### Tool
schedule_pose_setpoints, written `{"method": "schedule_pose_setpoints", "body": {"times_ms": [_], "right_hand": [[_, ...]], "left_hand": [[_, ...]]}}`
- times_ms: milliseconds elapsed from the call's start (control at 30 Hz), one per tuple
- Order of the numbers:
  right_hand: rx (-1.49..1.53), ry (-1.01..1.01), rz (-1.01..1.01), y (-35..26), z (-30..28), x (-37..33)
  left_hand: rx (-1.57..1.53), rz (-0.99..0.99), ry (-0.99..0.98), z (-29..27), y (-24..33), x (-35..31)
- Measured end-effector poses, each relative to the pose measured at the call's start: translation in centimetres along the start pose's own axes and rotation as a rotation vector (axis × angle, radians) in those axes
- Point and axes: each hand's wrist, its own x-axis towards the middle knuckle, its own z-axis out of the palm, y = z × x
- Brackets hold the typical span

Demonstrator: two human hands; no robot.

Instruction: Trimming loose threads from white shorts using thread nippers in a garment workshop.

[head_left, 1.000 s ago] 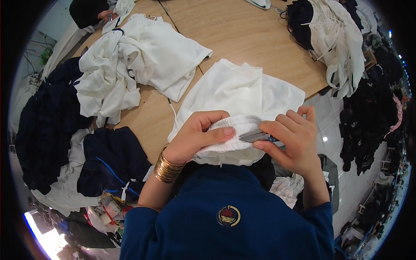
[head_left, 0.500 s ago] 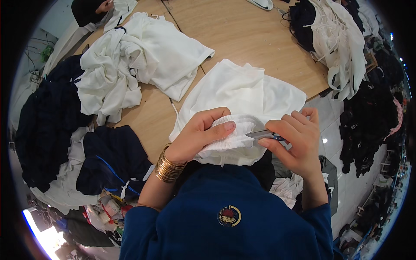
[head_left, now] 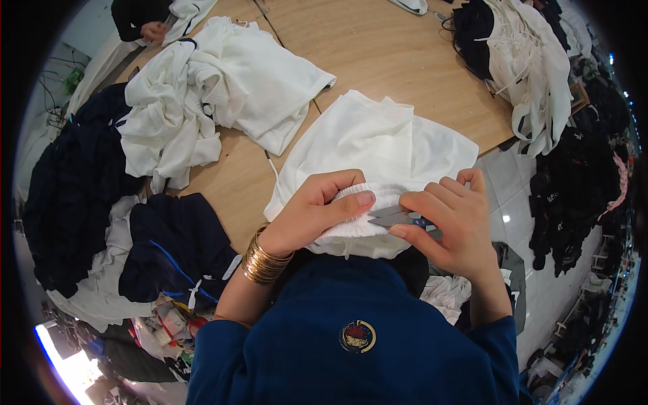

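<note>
My left hand (head_left: 322, 208) is closed on the gathered elastic waistband (head_left: 352, 228) of a white garment (head_left: 364, 138), thumb on top and fingers behind the cloth. The garment spreads from my lap onto the table's near edge. Between the thumb and fingers of my right hand (head_left: 451, 219) is a pair of thread snips (head_left: 395, 217) with grey blades and a bit of blue at the grip. The blades stand slightly apart, pointing left over the waistband, close to my left thumb. Whether they touch a thread is too small to tell.
More white garments (head_left: 250, 81) lie piled at the far left of the wooden table (head_left: 364, 40). Dark navy clothes (head_left: 172, 246) heap at my left. A cream bundle (head_left: 530, 74) hangs over the right edge. Another person's hand (head_left: 154, 31) shows at the top left.
My right hand has moved slightly left with the snips, and their blades have parted. My left hand stays nearly in place. The other person's hand has shifted at the top left.
</note>
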Motion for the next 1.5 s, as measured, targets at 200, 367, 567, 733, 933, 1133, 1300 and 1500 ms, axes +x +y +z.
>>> {"method": "schedule_pose_setpoints", "body": {"times_ms": [200,367,567,733,933,1133,1300,1500], "right_hand": [[-0.021,0.011,-0.013,-0.2,0.0,0.0],[-0.058,0.044,-0.011,-0.1,0.1,0.0],[-0.052,0.052,-0.014,-0.3,0.2,0.0],[-0.109,0.048,-0.017,-0.3,-0.1,0.1],[-0.112,0.042,-0.027,-0.3,-0.2,0.1],[0.056,0.084,0.209,0.1,-0.3,0.2],[0.577,0.088,0.504,-0.7,2.0,0.1],[0.664,0.269,0.660,1.1,5.3,-0.7]], "left_hand": [[0.032,0.016,0.005,0.2,0.3,0.1],[0.057,0.019,0.015,0.0,-0.1,0.0],[0.064,0.024,0.019,0.0,0.2,0.2],[0.066,0.029,0.033,0.2,0.4,0.0],[0.133,0.027,0.016,-0.3,-0.4,-0.1],[0.108,0.044,0.108,-0.1,0.2,-0.3],[0.165,-0.005,0.069,-0.3,-0.4,-0.2],[0.156,0.114,-0.013,0.0,-0.7,-0.3]]}}
